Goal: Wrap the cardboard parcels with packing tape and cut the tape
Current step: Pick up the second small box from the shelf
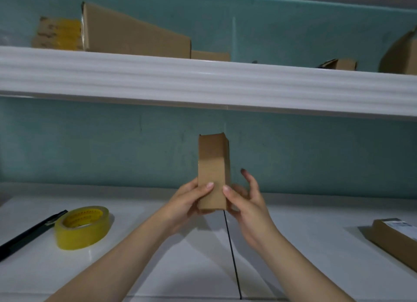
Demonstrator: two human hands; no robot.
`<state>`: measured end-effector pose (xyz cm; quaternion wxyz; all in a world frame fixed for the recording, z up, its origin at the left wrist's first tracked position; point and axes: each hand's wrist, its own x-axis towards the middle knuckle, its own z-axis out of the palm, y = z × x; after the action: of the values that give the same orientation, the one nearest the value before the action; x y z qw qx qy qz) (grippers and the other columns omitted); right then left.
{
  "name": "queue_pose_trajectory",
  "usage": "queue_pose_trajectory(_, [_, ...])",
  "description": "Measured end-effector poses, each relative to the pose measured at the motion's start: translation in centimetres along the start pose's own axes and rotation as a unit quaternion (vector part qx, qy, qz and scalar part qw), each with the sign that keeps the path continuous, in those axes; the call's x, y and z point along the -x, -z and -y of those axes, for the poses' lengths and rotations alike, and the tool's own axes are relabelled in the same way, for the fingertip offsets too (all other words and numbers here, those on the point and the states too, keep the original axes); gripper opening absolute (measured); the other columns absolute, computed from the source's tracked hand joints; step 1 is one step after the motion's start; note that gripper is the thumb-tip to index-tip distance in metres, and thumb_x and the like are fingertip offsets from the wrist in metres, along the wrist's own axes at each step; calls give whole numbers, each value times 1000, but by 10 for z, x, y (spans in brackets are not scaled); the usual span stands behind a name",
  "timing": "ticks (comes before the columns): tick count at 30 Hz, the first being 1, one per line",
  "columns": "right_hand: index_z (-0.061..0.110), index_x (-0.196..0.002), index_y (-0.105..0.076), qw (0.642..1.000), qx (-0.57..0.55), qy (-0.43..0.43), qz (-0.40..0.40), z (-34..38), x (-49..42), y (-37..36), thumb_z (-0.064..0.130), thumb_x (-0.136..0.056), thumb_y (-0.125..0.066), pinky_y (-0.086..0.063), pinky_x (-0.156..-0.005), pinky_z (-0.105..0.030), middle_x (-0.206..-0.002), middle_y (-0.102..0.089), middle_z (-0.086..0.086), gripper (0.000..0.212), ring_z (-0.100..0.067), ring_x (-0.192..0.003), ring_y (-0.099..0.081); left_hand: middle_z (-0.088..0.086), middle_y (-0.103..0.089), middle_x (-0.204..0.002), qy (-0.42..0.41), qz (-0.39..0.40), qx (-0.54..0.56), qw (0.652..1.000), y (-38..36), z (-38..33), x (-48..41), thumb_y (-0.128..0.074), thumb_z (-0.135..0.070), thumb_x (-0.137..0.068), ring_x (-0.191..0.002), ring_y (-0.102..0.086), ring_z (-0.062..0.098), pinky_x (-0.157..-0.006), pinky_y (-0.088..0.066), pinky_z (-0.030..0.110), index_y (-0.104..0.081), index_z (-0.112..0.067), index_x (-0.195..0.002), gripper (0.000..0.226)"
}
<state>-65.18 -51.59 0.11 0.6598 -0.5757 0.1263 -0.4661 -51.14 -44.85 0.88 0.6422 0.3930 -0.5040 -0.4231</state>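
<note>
A small brown cardboard parcel (213,166) stands upright in the air above the white counter, its top flaps loose. My left hand (189,200) grips its lower left side, thumb on the front face. My right hand (242,200) holds the lower right side, thumb on the front and fingers spread behind. A yellow roll of packing tape (82,227) lies on the counter at the left. Beside the roll, further left, lies a black cutter (29,234).
A long cardboard parcel with a white label (397,238) lies at the counter's right edge. A white shelf (203,82) above carries several cardboard boxes (135,35). A dark seam (232,256) runs down the counter between my forearms. The wall behind is teal.
</note>
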Motion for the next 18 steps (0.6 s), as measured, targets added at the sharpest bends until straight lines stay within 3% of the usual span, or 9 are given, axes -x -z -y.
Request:
queue_pose_trajectory(2, [23, -126, -48, 999, -4, -22, 46, 6, -3, 2, 32, -45, -92, -53, -84, -35, -113, -69, -5, 92, -21, -103, -67, 11, -70, -113, 13, 25, 42, 999, -4, 2, 3, -56, -36, -88, -102, -66, 23, -85, -55, 40, -62, -12, -119, 39])
queue_pose_trajectory(5, [14, -119, -56, 999, 18, -12, 36, 12, -6, 3, 34, -47, -89, -54, -79, -32, -106, -72, -4, 82, -20, -99, -68, 6, -72, -100, -12, -1, 11, 1000, -9, -3, -1, -57, -40, -84, -90, -68, 18, -74, -57, 33, -62, -16, -115, 40])
queue_pose_trajectory(8, [17, -117, -60, 1000, 20, 2, -9, 12, -9, 10, 34, -65, -75, -51, -79, -31, -107, -72, -1, 56, -17, -98, -68, 0, -75, -82, -65, -84, -68, 992, -9, -5, -6, -61, -27, -84, -76, -70, 13, -68, -57, 26, -59, -19, -122, 39])
queue_pose_trajectory(11, [17, -118, -62, 1000, 14, -9, -10, 11, -10, 17, 16, -86, -57, -51, -68, -26, -105, -73, 0, 32, -13, -91, -69, -1, -75, -74, -76, -146, -60, 985, 0, 0, -5, -61, -13, -87, -68, -70, 11, -56, -57, 27, -54, -19, -127, 41])
queue_pose_trajectory(15, [19, -125, -58, 1000, 28, -5, 11, 10, -8, 19, 15, -70, -72, -53, -77, -31, -107, -72, -8, 57, -22, -95, -69, 7, -76, -94, -14, -101, -80, 992, 12, -3, 0, -60, -50, -73, -89, -72, 16, -63, -57, 31, -73, -6, -101, 53])
queue_pose_trajectory(18, [22, -122, -57, 998, 60, -15, 8, 9, -7, 16, 22, -55, -80, -55, -68, -29, -89, -74, -4, 70, -19, -82, -71, 6, -75, -80, -4, -94, -95, 991, 19, -3, 5, -70, -38, -68, -73, -71, 13, -59, -54, 22, -75, -7, -84, 36])
